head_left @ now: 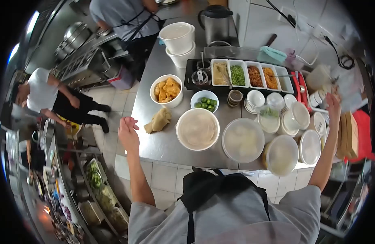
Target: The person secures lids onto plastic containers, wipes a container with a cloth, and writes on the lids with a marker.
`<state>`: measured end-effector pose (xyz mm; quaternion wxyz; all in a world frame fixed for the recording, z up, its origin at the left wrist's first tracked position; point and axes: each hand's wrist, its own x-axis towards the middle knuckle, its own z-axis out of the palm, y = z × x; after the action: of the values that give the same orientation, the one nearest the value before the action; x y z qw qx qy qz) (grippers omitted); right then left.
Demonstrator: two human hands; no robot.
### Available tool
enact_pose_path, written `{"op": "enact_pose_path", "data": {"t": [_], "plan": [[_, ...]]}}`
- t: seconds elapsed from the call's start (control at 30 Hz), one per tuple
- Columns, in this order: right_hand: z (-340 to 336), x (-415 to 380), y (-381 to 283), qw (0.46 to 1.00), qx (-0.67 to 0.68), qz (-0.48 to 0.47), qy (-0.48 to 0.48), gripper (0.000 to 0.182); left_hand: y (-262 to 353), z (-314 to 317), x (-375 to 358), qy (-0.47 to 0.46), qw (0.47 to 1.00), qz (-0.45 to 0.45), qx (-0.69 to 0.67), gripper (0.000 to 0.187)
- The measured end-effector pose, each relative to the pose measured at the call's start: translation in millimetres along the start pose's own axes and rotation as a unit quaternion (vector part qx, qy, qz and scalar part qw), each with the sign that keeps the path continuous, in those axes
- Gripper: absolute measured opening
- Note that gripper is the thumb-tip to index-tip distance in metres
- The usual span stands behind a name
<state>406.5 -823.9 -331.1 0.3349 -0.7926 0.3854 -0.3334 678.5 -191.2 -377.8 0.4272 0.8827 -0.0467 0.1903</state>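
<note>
My left hand (128,129) is off the table's left edge, fingers loosely apart and holding nothing. Closest to it is a crumpled tan cloth (158,120). Far out on the right, my right hand (333,102) reaches beside white cups (316,98) and a clear plastic container (318,77); its fingers are too small and blurred to tell whether they hold anything. In front of me stand a lidded white tub (197,129) and a clear-lidded round container (243,140). Behind them are a bowl of green limes (206,101) and a paper bowl of orange-brown fried pieces (168,91).
A black topping tray (189,83) holds chopped green onion (237,75) and other fillings. Stacked white tubs (178,33) and a steel jug (217,24) stand at the back. Cardboard boxes (347,136) are at right. One person (45,91) stands at left, another (118,18) at the back.
</note>
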Motion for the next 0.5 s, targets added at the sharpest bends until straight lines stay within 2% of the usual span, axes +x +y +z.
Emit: {"op": "enact_pose_path", "data": {"t": [0.07, 0.1, 0.17, 0.2, 0.23, 0.27, 0.3, 0.33, 0.37, 0.4, 0.43, 0.47, 0.5], "plan": [[-0.7, 18.0, 38.8, 0.992, -0.121, -0.036, -0.021, 0.038, 16.3, 2.5, -7.4, 0.011, 0.997, -0.018, 0.068, 0.036], [0.8, 22.9, 45.7, 0.991, -0.115, -0.063, -0.018, 0.037, 22.5, 6.5, -9.6, 0.01, 0.998, -0.015, 0.063, 0.036], [4.9, 27.4, 40.9, 0.991, -0.099, -0.087, -0.014, 0.035, 28.5, 7.3, -12.9, 0.007, 0.983, 0.152, 0.103, 0.039], [4.3, 36.6, 46.5, 0.981, -0.141, -0.129, -0.01, 0.032, 28.3, 12.1, -11.9, 0.016, 0.979, 0.173, 0.105, 0.036], [2.7, 25.3, 15.5, 0.989, -0.078, -0.124, -0.034, 0.029, 39.4, 9.2, -11.9, -0.041, 0.987, 0.107, 0.111, 0.034], [-8.6, 9.2, -23.2, 0.991, -0.06, -0.108, -0.047, 0.026, 30.5, 9.7, -7.1, -0.008, 0.972, 0.216, 0.098, 0.031], [-18.5, 4.7, -48.6, 0.992, 0.071, -0.103, -0.035, 0.023, 62.3, 2.0, -4.5, -0.07, 0.991, 0.116, -0.003, 0.03], [-38.3, -26.2, -114.5, 0.976, 0.145, -0.165, 0.01, 0.02, 115.0, -8.7, -10.8, -0.047, 0.986, 0.162, -0.003, 0.033], [-62.6, -41.3, -154.7, 0.955, 0.145, -0.249, 0.077, 0.018, 128.9, -17.3, 0.5, -0.012, 0.968, 0.25, 0.014, 0.034], [-87.7, -45.9, -184.5, 0.902, 0.101, -0.376, 0.188, 0.017, 154.6, -28.9, 6.4, -0.002, 0.935, 0.352, -0.037, 0.031], [-113.9, -41.8, -210.7, 0.821, 0.101, -0.477, 0.296, 0.018, 173.7, -38.7, 16.6, -0.01, 0.9, 0.421, -0.114, 0.029], [-137.2, -39.5, -236.4, 0.772, 0.12, -0.498, 0.377, 0.019, 217.1, -53.3, 7.0, 0.016, 0.902, 0.418, -0.105, 0.029], [-160.4, -29.4, -262.1, 0.747, 0.079, -0.501, 0.43, 0.021, 247.4, -65.6, 6.1, 0.042, 0.871, 0.485, -0.071, 0.029]]}}
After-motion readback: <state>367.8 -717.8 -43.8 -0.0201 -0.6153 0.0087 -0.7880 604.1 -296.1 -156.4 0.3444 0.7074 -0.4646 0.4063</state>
